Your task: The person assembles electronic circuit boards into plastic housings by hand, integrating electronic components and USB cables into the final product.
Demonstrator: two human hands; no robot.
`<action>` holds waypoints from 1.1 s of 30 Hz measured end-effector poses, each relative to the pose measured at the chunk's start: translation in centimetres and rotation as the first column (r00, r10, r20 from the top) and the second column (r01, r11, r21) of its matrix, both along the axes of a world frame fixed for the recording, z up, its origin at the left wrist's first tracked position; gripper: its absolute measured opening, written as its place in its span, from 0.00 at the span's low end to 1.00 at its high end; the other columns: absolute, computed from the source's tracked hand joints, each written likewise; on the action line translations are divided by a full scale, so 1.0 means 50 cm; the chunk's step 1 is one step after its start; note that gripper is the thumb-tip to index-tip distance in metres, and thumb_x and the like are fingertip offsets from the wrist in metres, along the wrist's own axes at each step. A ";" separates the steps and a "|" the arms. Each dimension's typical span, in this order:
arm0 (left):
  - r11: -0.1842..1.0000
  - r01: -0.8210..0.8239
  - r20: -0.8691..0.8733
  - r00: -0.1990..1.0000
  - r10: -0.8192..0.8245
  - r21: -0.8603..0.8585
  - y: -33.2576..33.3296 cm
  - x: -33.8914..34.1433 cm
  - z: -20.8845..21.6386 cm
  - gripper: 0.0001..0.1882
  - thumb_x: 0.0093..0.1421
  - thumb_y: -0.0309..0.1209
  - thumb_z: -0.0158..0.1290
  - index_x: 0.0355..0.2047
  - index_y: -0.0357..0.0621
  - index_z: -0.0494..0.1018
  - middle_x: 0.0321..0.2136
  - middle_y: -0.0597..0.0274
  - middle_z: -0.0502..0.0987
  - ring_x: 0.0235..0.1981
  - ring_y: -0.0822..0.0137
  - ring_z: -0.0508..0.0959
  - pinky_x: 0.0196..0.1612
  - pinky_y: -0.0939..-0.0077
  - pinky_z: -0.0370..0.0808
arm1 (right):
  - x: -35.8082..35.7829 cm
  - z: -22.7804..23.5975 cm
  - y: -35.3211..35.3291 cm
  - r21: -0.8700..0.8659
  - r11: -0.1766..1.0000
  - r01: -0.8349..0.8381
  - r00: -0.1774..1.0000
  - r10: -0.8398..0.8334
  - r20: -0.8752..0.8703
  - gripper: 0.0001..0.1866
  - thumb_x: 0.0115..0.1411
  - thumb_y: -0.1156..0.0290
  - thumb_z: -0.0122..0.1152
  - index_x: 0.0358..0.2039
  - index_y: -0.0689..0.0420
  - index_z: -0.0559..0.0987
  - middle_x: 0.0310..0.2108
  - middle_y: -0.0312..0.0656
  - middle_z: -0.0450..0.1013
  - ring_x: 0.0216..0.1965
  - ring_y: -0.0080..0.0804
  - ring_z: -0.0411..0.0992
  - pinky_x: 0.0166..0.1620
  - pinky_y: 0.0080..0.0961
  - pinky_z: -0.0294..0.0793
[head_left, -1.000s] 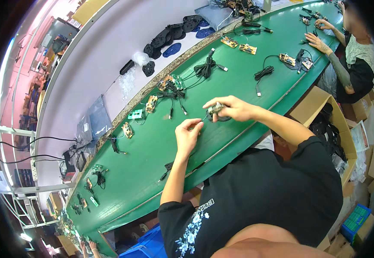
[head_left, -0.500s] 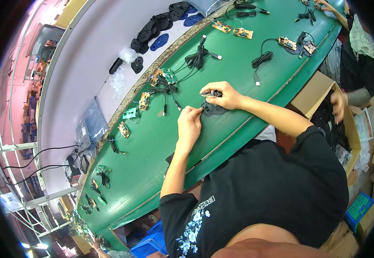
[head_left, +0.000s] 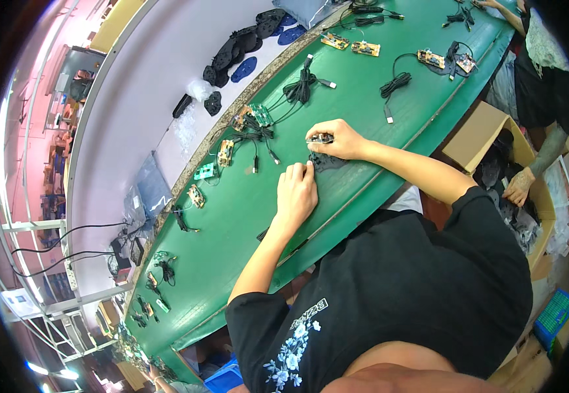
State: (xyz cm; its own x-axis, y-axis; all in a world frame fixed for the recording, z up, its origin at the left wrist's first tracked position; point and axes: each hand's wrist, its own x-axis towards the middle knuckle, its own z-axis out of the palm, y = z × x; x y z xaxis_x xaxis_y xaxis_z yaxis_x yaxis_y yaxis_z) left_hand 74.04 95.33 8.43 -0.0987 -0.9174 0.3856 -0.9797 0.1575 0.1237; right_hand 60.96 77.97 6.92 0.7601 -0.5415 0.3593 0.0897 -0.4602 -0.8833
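My right hand (head_left: 341, 140) is closed around a small circuit board (head_left: 320, 138) with dark parts on it, tilted above the table. Beneath that hand a black plastic shell (head_left: 330, 162) lies on the green tabletop, partly covered by my fingers. At the shell's left edge is my left hand (head_left: 297, 195), its fingers drawn together. A thin strand seems to run between the board and the left fingertips; whatever those fingers pinch is too small to name.
Green board (head_left: 260, 115) and tan boards (head_left: 225, 152) with coiled black cables (head_left: 301, 88) lie along the far side. Black shells (head_left: 233, 50) and blue ones (head_left: 244, 69) rest on the pale ledge. At right, another person's hand (head_left: 519, 187) reaches into a cardboard box (head_left: 477, 137).
My left hand has turned, its fingers now pointing more upward beside the shell. The board in my right hand has tilted slightly. The other person's hand has dropped into the box.
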 end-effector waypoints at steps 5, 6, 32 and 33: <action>0.997 0.028 -0.442 0.895 -0.057 -0.071 -0.032 0.046 -0.028 0.09 0.56 0.21 0.61 0.38 0.36 0.81 0.30 0.54 0.77 0.32 0.54 0.78 0.36 0.65 0.75 | 0.006 0.005 -0.001 -0.103 0.993 0.066 0.995 -0.073 -0.061 0.13 0.55 0.66 0.71 0.35 0.60 0.80 0.25 0.46 0.77 0.26 0.37 0.76 0.33 0.31 0.74; 0.997 0.031 -0.443 0.894 -0.059 -0.069 -0.035 0.049 -0.030 0.09 0.56 0.21 0.61 0.38 0.36 0.81 0.30 0.54 0.77 0.32 0.54 0.78 0.36 0.65 0.75 | 0.005 0.006 -0.001 -0.118 0.990 0.074 0.995 -0.080 -0.052 0.12 0.55 0.66 0.70 0.34 0.60 0.79 0.24 0.46 0.76 0.25 0.38 0.75 0.32 0.32 0.73; 0.995 0.061 -0.741 0.672 0.016 0.077 -0.077 0.056 -0.031 0.07 0.57 0.24 0.61 0.37 0.40 0.82 0.33 0.56 0.78 0.35 0.55 0.77 0.41 0.65 0.74 | 0.022 0.024 -0.056 -0.309 0.936 -0.171 0.959 0.086 -0.270 0.09 0.51 0.75 0.68 0.31 0.61 0.76 0.29 0.50 0.77 0.34 0.51 0.76 0.36 0.41 0.73; 0.995 0.091 -0.659 0.751 -0.042 0.041 -0.078 0.061 -0.033 0.08 0.57 0.24 0.60 0.38 0.40 0.82 0.33 0.56 0.78 0.36 0.55 0.77 0.42 0.64 0.74 | 0.033 0.031 -0.055 -0.308 0.935 -0.174 0.958 0.089 -0.271 0.09 0.51 0.75 0.68 0.31 0.61 0.76 0.29 0.50 0.77 0.34 0.51 0.76 0.36 0.41 0.73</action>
